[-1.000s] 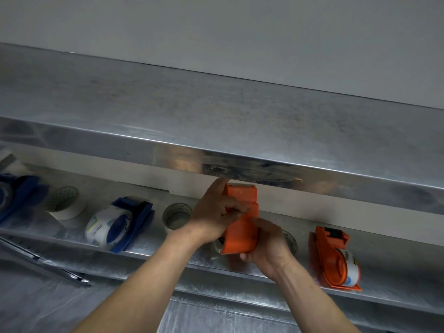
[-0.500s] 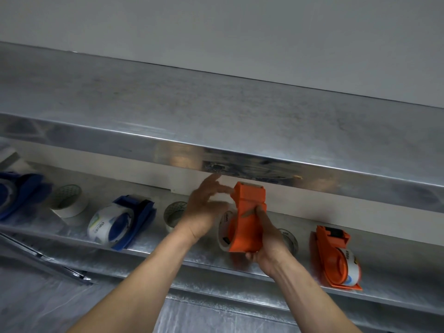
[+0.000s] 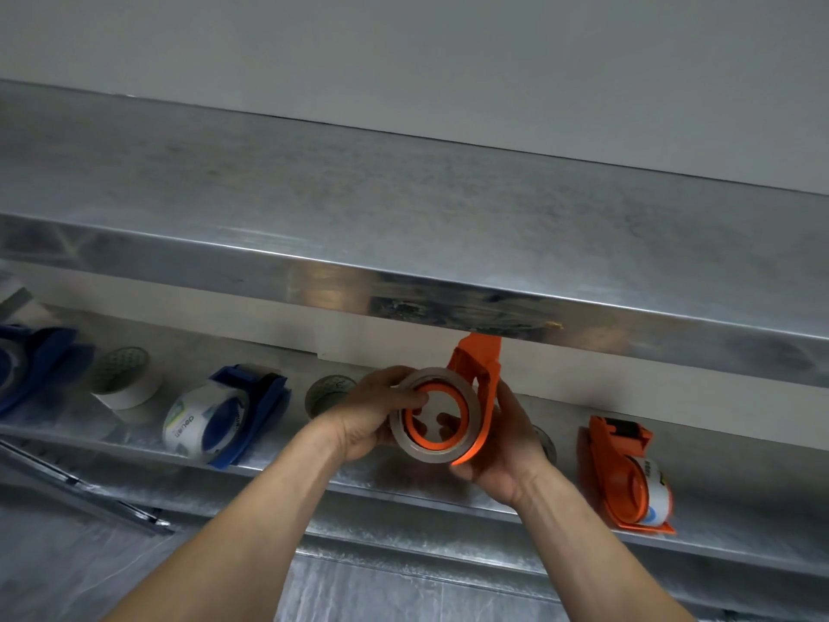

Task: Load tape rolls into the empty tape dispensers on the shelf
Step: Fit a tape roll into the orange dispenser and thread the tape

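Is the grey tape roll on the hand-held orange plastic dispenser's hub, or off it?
On: the grey tape roll rings the hub of the orange plastic dispenser. Fully seated: cannot tell.

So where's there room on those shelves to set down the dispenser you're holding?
The top shelf looks bare all along. On the lower shelf, open room lies right of the loaded orange dispenser. Left of the left hand it is crowded: a blue dispenser, white roll, second blue dispenser and half-hidden roll stand close.

"deli" logo on white tape roll (image 3: 190, 422), in blue disp. (image 3: 262, 399)
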Demonstrator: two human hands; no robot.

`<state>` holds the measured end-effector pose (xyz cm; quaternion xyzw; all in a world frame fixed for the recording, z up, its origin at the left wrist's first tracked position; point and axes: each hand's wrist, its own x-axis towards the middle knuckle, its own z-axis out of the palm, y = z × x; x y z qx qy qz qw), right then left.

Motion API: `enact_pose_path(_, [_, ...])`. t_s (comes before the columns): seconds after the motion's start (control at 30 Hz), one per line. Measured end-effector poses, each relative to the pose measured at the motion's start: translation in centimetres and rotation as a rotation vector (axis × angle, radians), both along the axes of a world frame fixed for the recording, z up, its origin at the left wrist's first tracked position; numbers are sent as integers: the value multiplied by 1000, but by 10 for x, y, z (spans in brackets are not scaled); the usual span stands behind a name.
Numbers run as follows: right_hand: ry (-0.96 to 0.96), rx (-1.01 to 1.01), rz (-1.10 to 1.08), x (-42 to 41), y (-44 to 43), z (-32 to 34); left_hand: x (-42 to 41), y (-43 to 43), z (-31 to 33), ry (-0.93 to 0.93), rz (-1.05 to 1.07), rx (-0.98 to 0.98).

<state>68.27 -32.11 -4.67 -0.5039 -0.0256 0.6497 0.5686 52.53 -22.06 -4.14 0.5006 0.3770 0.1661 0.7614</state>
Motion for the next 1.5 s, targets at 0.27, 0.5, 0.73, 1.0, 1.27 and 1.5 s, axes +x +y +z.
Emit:
enact_pose_path(0.27, [-509,-37,-304,-2,13,-12,-9,0,5,126,-43,123])
enact_pose_path(0.5, [-398,12,-264,-16,20,-20,-9,0,9,311,21,344])
enact_pose_path(0.73, [-298,-47,-224,-23,22,-72,-3,-12,-2,253,-76,198])
enact_pose_path(1.0, [-688,-225,-126,-26,20,-97,-2,-15,-26,353,-119,121])
enact_pose_path(1.27, [-1110,-426,169,-24,25,-88,5,-5,-29,385,-126,133])
enact_pose_path(1.5, [-1045,-448,84,-21,21,-83,2,-5,-30,412,-184,160])
